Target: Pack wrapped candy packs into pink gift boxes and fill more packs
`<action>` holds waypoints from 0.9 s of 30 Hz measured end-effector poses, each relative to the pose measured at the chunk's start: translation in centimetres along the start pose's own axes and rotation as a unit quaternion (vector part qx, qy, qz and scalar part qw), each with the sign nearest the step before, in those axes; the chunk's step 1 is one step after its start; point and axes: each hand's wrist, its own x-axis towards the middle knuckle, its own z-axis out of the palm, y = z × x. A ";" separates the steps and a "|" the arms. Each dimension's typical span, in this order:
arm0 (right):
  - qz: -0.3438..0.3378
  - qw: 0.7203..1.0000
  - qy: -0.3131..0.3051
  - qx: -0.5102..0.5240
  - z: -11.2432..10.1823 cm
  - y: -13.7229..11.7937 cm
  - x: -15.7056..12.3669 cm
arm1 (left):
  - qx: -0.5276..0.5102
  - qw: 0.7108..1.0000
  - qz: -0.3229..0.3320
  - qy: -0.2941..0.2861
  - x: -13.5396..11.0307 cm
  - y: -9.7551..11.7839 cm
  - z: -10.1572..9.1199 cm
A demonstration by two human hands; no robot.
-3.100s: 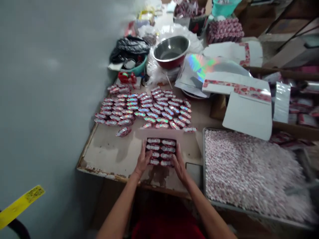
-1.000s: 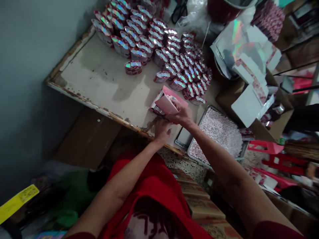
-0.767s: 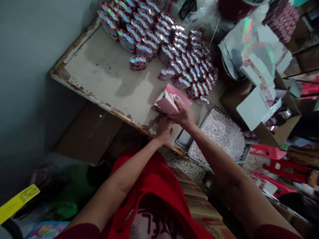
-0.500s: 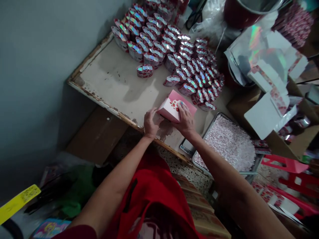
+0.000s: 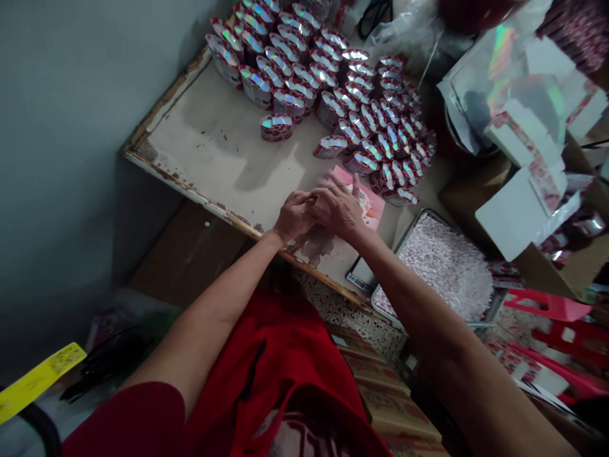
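Note:
A pink printed box [image 5: 367,202] lies flat on the worn table [image 5: 214,152] near its front edge. My right hand [image 5: 339,207] rests on top of the box with its fingers spread over the lid. My left hand [image 5: 294,214] presses against the box's left end, fingers curled and touching my right hand. Most of the box is hidden under both hands. Just beyond it stand several small red and holographic foil cups [image 5: 328,89] in rows.
A metal tray of small pink-white sweets [image 5: 442,266] sits to the right, with a small scale [image 5: 362,274] beside it. Flat white box blanks and holographic sheets [image 5: 518,120] pile up at the far right. A grey wall runs along the left.
The box went from open and tilted up in my right hand to shut and lying flat. Both hands have come together on it, my right hand sliding over the lid.

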 end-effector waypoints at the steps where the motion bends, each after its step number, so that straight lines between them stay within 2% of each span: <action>1: -0.014 1.000 -0.001 0.002 -0.2 0.1 0.7 | -0.002 1.000 0.010 -0.014 0.0 -0.2 0.0; 4: -0.029 0.999 0.010 0.009 -0.6 0.9 2.0 | -0.014 0.999 0.013 -0.035 0.1 -0.4 0.0; 13: -0.095 0.992 -0.019 0.082 -0.4 2.0 2.3 | -0.080 0.997 -0.011 0.016 0.7 -0.1 0.2; 21: -0.070 0.995 -0.065 0.020 0.6 0.6 1.9 | -0.097 0.994 0.031 0.033 1.1 -0.5 0.2; 24: -0.070 0.995 -0.073 0.004 0.9 -0.1 1.4 | -0.095 0.995 0.010 0.013 1.2 -0.5 0.3; 27: -0.062 0.997 -0.051 0.010 1.1 -0.7 0.5 | -0.074 0.996 -0.054 -0.009 1.0 -0.2 0.4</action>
